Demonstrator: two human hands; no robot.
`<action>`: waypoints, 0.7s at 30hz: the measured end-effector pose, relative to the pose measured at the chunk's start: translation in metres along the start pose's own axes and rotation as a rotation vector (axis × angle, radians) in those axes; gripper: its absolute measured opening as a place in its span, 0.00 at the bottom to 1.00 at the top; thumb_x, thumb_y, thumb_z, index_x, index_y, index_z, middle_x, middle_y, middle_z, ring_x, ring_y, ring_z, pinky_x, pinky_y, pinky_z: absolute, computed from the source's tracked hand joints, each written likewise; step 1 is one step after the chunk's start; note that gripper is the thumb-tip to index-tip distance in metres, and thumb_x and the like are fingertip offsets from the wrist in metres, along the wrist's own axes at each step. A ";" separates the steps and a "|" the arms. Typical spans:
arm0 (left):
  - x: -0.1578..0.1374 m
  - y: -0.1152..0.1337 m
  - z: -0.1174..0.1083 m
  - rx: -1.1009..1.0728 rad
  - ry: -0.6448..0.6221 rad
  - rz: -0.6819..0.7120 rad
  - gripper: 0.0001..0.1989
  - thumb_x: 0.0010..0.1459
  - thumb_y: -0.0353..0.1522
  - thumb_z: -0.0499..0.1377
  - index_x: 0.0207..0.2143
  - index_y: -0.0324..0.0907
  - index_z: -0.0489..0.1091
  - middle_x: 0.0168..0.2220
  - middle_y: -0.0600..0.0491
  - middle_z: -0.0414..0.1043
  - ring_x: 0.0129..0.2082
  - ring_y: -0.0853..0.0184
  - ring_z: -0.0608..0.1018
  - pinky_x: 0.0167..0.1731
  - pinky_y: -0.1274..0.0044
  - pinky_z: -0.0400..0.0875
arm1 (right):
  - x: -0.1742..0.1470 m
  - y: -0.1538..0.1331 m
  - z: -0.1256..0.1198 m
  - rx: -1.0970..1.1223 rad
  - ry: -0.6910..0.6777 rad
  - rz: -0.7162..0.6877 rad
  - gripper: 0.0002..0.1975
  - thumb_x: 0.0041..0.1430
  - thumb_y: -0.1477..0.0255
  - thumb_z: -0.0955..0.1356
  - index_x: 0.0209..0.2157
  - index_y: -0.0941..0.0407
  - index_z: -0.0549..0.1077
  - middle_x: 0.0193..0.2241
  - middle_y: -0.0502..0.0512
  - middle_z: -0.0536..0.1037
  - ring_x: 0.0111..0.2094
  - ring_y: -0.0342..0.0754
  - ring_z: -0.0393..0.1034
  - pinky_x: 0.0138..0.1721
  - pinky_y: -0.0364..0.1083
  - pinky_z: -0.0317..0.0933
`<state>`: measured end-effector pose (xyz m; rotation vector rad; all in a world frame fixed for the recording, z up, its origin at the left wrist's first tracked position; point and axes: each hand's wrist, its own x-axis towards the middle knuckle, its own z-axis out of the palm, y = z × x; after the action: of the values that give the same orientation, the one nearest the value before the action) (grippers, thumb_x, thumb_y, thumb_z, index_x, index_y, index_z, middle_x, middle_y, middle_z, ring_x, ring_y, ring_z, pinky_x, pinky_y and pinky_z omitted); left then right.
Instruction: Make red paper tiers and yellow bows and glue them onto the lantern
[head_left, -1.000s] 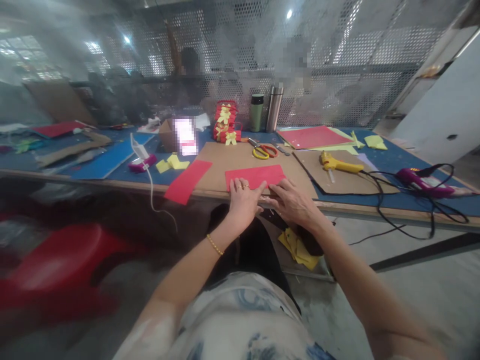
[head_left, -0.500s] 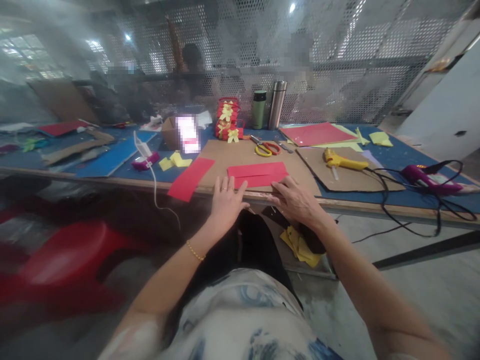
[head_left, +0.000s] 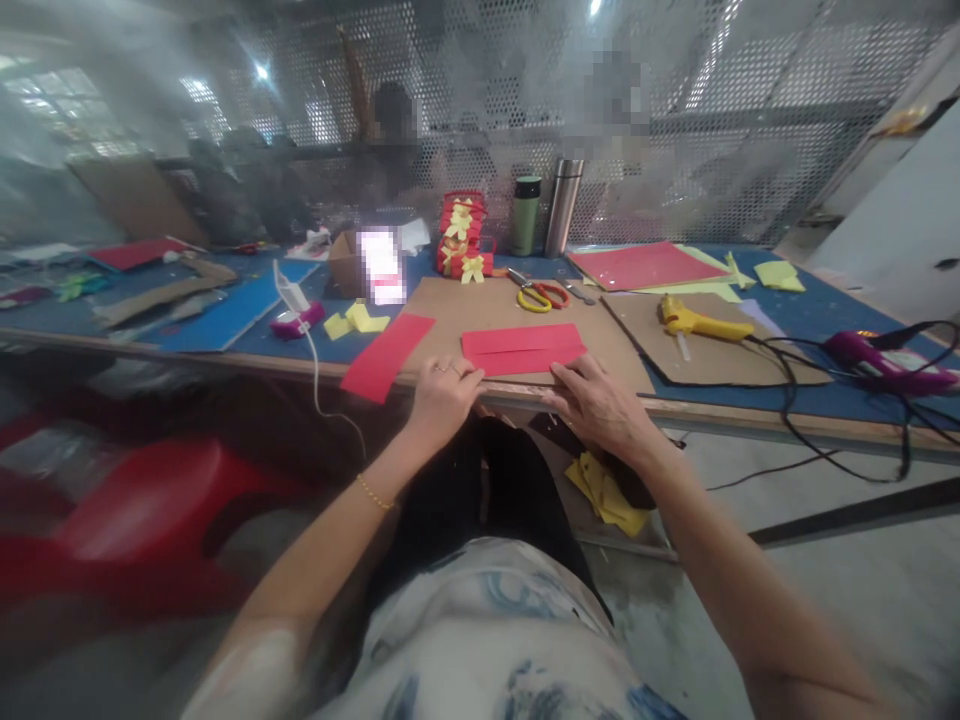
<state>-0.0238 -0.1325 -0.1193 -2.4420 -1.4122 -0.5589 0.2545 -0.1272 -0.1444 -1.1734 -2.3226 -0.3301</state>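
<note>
A folded red paper (head_left: 523, 345) lies on a cardboard sheet (head_left: 442, 298) at the table's front edge, a long flap crossing its middle. My left hand (head_left: 442, 400) is closed at its lower left corner, fingers curled and thumb against them. At the lower right corner, my right hand (head_left: 600, 408) has bent fingertips on the paper and its thumb just below the edge, gripping it there. A second red paper strip (head_left: 386, 357) lies slanted to the left, partly over the table edge.
Behind are yellow-and-red-handled scissors (head_left: 536, 294), red lanterns with yellow bows (head_left: 461, 235), a green flask (head_left: 526, 215) and a steel flask (head_left: 562, 208). To the right, a yellow glue gun (head_left: 705, 322) with a black cord rests on cardboard. A lit phone (head_left: 381, 265) stands left.
My left hand's fingers have gone from stretched out to curled at the paper's left corner. The right hand stays at the right corner. The view has shifted slightly.
</note>
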 end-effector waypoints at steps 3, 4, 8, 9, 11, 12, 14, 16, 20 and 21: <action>0.005 -0.008 -0.004 -0.042 -0.031 0.009 0.13 0.73 0.33 0.57 0.51 0.42 0.80 0.49 0.44 0.80 0.50 0.58 0.78 0.53 0.65 0.64 | 0.000 -0.001 0.000 0.007 0.007 0.000 0.18 0.75 0.59 0.63 0.50 0.58 0.76 0.41 0.64 0.74 0.44 0.59 0.68 0.45 0.52 0.65; 0.006 -0.011 -0.005 -0.049 -0.041 0.008 0.12 0.72 0.32 0.57 0.50 0.43 0.80 0.49 0.45 0.80 0.50 0.58 0.78 0.52 0.66 0.65 | 0.001 -0.002 0.000 0.011 0.010 0.001 0.18 0.75 0.60 0.63 0.50 0.58 0.76 0.41 0.64 0.74 0.44 0.59 0.68 0.45 0.52 0.65; 0.016 -0.020 -0.011 -0.027 -0.063 -0.001 0.14 0.72 0.29 0.54 0.47 0.44 0.81 0.49 0.46 0.80 0.48 0.59 0.77 0.50 0.67 0.66 | 0.005 -0.011 0.002 -0.034 0.038 0.057 0.18 0.75 0.59 0.63 0.47 0.57 0.77 0.40 0.64 0.74 0.43 0.59 0.67 0.44 0.53 0.63; 0.019 -0.022 -0.011 -0.015 -0.069 0.002 0.14 0.72 0.28 0.54 0.46 0.44 0.81 0.48 0.46 0.80 0.48 0.59 0.77 0.50 0.66 0.66 | 0.006 -0.014 0.003 -0.061 0.043 0.076 0.19 0.75 0.57 0.63 0.46 0.57 0.77 0.39 0.64 0.74 0.42 0.59 0.67 0.43 0.53 0.62; 0.024 -0.026 -0.012 0.016 -0.066 -0.007 0.16 0.72 0.28 0.52 0.43 0.44 0.81 0.48 0.45 0.80 0.48 0.58 0.76 0.49 0.65 0.66 | 0.009 -0.020 0.005 -0.117 0.045 0.108 0.21 0.74 0.55 0.64 0.43 0.58 0.77 0.38 0.65 0.73 0.41 0.60 0.66 0.41 0.53 0.61; 0.027 -0.027 -0.011 0.032 -0.060 -0.018 0.17 0.73 0.28 0.51 0.42 0.45 0.81 0.47 0.45 0.80 0.48 0.57 0.76 0.49 0.64 0.65 | 0.010 -0.023 0.006 -0.139 0.043 0.119 0.21 0.74 0.54 0.64 0.42 0.58 0.77 0.38 0.65 0.73 0.41 0.60 0.66 0.41 0.53 0.61; 0.031 -0.028 -0.010 0.049 -0.043 -0.050 0.19 0.73 0.28 0.50 0.40 0.45 0.81 0.47 0.44 0.79 0.48 0.56 0.75 0.49 0.64 0.65 | 0.012 -0.026 0.008 -0.165 0.045 0.133 0.21 0.73 0.54 0.64 0.42 0.58 0.77 0.37 0.65 0.73 0.41 0.60 0.66 0.41 0.53 0.60; 0.035 -0.025 -0.009 0.042 -0.021 -0.089 0.19 0.73 0.29 0.49 0.41 0.44 0.81 0.47 0.42 0.78 0.48 0.56 0.74 0.49 0.64 0.65 | 0.013 -0.029 0.010 -0.181 0.061 0.141 0.20 0.73 0.55 0.64 0.42 0.58 0.77 0.37 0.66 0.73 0.41 0.61 0.65 0.40 0.54 0.60; 0.049 -0.007 -0.005 -0.062 0.003 -0.137 0.18 0.73 0.32 0.50 0.44 0.40 0.80 0.47 0.42 0.76 0.47 0.57 0.75 0.52 0.66 0.66 | 0.014 -0.033 0.015 -0.230 0.095 0.144 0.21 0.74 0.57 0.63 0.45 0.60 0.77 0.36 0.67 0.73 0.40 0.61 0.64 0.41 0.55 0.60; 0.055 -0.001 -0.005 -0.112 -0.020 -0.129 0.17 0.73 0.32 0.51 0.44 0.39 0.80 0.46 0.43 0.76 0.47 0.58 0.75 0.52 0.67 0.67 | 0.013 -0.033 0.016 -0.240 0.096 0.142 0.21 0.74 0.58 0.62 0.46 0.61 0.77 0.36 0.67 0.73 0.40 0.62 0.64 0.42 0.55 0.60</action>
<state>-0.0011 -0.0916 -0.0904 -2.4599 -1.5966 -0.6605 0.2158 -0.1314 -0.1501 -1.3964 -2.1468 -0.6126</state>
